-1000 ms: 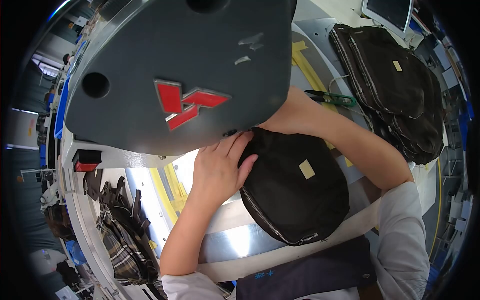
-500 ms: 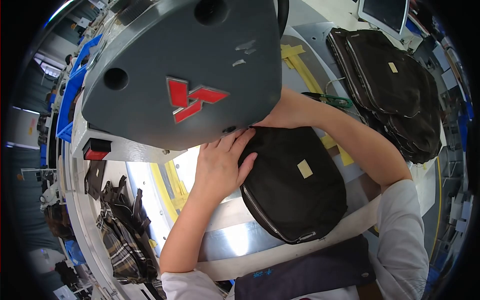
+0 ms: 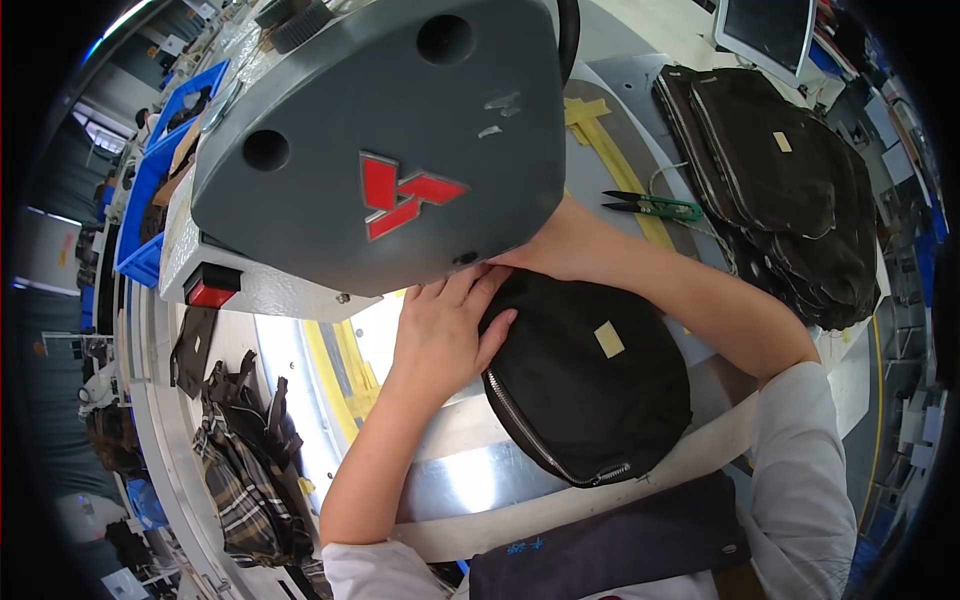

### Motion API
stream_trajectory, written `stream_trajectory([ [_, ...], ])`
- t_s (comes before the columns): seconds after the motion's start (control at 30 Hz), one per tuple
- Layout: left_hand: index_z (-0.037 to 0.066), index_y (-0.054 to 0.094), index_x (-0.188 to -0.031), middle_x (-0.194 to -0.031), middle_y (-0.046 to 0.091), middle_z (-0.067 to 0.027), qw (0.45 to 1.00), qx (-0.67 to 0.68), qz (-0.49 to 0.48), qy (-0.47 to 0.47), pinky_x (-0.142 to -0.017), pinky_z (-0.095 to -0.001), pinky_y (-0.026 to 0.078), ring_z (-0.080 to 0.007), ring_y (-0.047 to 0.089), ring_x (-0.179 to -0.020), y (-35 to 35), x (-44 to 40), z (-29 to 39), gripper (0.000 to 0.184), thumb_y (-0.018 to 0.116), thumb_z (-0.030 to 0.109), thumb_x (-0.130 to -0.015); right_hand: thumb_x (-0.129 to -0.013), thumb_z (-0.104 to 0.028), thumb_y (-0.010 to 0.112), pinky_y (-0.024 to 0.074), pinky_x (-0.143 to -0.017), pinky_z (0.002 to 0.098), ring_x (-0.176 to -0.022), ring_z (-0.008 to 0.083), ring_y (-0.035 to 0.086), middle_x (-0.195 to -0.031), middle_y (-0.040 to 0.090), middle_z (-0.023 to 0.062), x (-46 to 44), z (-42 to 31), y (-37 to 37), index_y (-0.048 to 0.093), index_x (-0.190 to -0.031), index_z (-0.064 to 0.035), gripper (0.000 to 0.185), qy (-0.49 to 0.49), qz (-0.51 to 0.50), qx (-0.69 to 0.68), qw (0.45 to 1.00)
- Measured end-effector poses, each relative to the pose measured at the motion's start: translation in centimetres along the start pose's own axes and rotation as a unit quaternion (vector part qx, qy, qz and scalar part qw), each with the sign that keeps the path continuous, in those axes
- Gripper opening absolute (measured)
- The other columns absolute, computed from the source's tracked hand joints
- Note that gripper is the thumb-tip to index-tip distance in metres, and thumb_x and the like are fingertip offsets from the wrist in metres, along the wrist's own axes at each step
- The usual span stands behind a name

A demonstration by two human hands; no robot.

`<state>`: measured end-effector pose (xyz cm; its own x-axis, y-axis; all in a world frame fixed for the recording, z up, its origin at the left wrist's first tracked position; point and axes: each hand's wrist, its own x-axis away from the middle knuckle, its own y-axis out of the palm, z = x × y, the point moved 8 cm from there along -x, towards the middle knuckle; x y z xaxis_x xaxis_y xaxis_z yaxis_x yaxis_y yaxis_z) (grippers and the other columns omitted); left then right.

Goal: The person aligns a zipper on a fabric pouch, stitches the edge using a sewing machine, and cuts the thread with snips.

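Observation:
A black fabric bag piece [image 3: 585,385] with a curved metal zipper along its left and lower edge and a cream label lies on the machine bed in front of me. My left hand [image 3: 445,330] rests on its upper left edge, thumb apart and fingers stretched forward, their tips close under the sewing machine head [image 3: 330,220]. My right hand [image 3: 555,245] is at the far edge of the bag piece, partly behind the machine head, which hides its fingers. Green-handled thread snips [image 3: 655,206] lie beyond my right forearm.
A stack of similar black zippered pieces [image 3: 775,170] sits at the right, below a screen [image 3: 765,35]. Plaid fabric [image 3: 250,490] lies at the left. Blue bins [image 3: 150,200] stand behind the machine's left side. Yellow tape [image 3: 345,370] marks the bed.
The machine head appears slightly further right in view. My right hand and the far edge of the bag piece sit a little lower, and the snips show more fully.

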<state>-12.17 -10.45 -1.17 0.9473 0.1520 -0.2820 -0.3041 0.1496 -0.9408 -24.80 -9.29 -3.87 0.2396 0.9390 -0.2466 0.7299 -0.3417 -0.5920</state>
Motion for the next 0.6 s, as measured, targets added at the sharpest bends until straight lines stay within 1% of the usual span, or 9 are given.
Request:
stream_trajectory([
  [0.07, 0.01, 0.058, -0.118, -0.11, 0.056, -0.0057, 1.0, 0.001, 0.002, 0.001, -0.086, -0.0396, 0.042, -0.0261, 0.053, -0.103, 0.0, 0.0, -0.1, 0.041, 0.065, 0.025, -0.08, -0.075, -0.02, 0.068, 0.0475, -0.078, 0.0394, -0.089, 0.0285, 0.058, -0.083, 0.061, 0.0106, -0.5, 0.7, 0.1, 0.068, -0.083, -0.0038, 0.018, 0.031, -0.024, 0.009, 0.999],
  [0.17, 0.012, 0.058, -0.119, -0.11, 0.056, -0.0051, 1.0, 0.005, -0.004, -0.003, -0.086, -0.0387, 0.042, -0.0248, 0.054, -0.104, 0.1, 0.0, -0.2, 0.042, 0.065, 0.026, -0.08, -0.077, -0.017, 0.066, 0.0485, -0.075, 0.0395, -0.088, 0.0268, 0.059, -0.082, 0.062, 0.0105, 0.6, -1.3, -2.3, 0.067, -0.081, -0.0039, 0.014, -0.015, 0.031, 0.187, 0.982],
  [0.27, 0.012, 0.058, -0.119, -0.111, 0.057, -0.0047, 1.0, 0.002, -0.007, -0.007, -0.086, -0.0381, 0.042, -0.0241, 0.054, -0.104, 0.2, 0.0, -0.3, 0.042, 0.065, 0.025, -0.08, -0.076, -0.014, 0.064, 0.0494, -0.073, 0.0371, -0.088, 0.024, 0.059, -0.082, 0.06, 0.0085, 2.0, -3.5, -2.7, 0.066, -0.078, -0.0055, 0.009, -0.124, -0.005, 0.288, 0.95],
  [0.37, 0.013, 0.058, -0.119, -0.112, 0.057, -0.0043, 1.0, -0.002, -0.006, -0.008, -0.086, -0.038, 0.042, -0.024, 0.054, -0.104, 0.2, -0.1, -0.2, 0.042, 0.066, 0.024, -0.079, -0.073, -0.013, 0.062, 0.0497, -0.071, 0.0336, -0.086, 0.0216, 0.058, -0.082, 0.058, 0.0059, 2.8, -3.4, -1.4, 0.064, -0.076, -0.0065, 0.008, -0.205, 0.002, 0.305, 0.93],
  [0.47, 0.013, 0.059, -0.12, -0.113, 0.057, -0.004, 1.0, -0.004, -0.008, -0.011, -0.087, -0.0382, 0.042, -0.0243, 0.054, -0.104, 0.2, 0.0, -0.2, 0.043, 0.066, 0.023, -0.079, -0.07, -0.013, 0.06, 0.0497, -0.07, 0.0323, -0.085, 0.0209, 0.057, -0.083, 0.055, 0.0042, 3.5, -4.0, -0.8, 0.063, -0.077, -0.0053, 0.011, -0.25, 0.02, 0.321, 0.913],
  [0.6, 0.016, 0.06, -0.121, -0.114, 0.057, -0.0036, 1.0, -0.012, -0.021, -0.011, -0.089, -0.0388, 0.042, -0.0247, 0.055, -0.103, 0.2, 0.2, 0.1, 0.043, 0.066, 0.022, -0.079, -0.07, -0.014, 0.059, 0.0489, -0.071, 0.0311, -0.085, 0.0199, 0.056, -0.085, 0.055, 0.0042, 4.5, -4.5, -0.2, 0.063, -0.078, -0.0028, 0.014, -0.271, 0.01, 0.373, 0.887],
])
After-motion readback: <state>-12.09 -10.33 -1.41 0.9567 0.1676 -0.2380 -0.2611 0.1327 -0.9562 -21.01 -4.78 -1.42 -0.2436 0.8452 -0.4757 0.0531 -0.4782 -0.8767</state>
